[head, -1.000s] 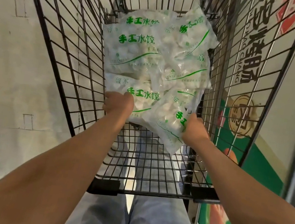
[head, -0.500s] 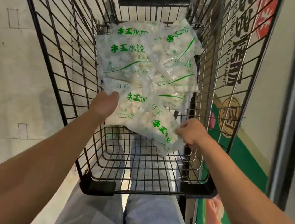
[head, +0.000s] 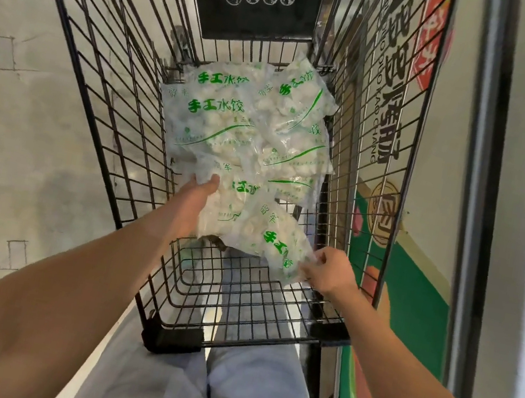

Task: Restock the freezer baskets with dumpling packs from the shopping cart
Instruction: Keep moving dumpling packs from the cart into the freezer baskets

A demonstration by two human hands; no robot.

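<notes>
Left hand [head: 197, 193] gripping one pack [head: 232, 207], right hand [head: 328, 272] pinching another pack's [head: 275, 246] near corner, in cart [head: 237, 302].

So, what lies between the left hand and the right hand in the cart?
In the head view, two dumpling packs: the left hand holds one pack, and the right hand pinches the nearer pack.
</notes>
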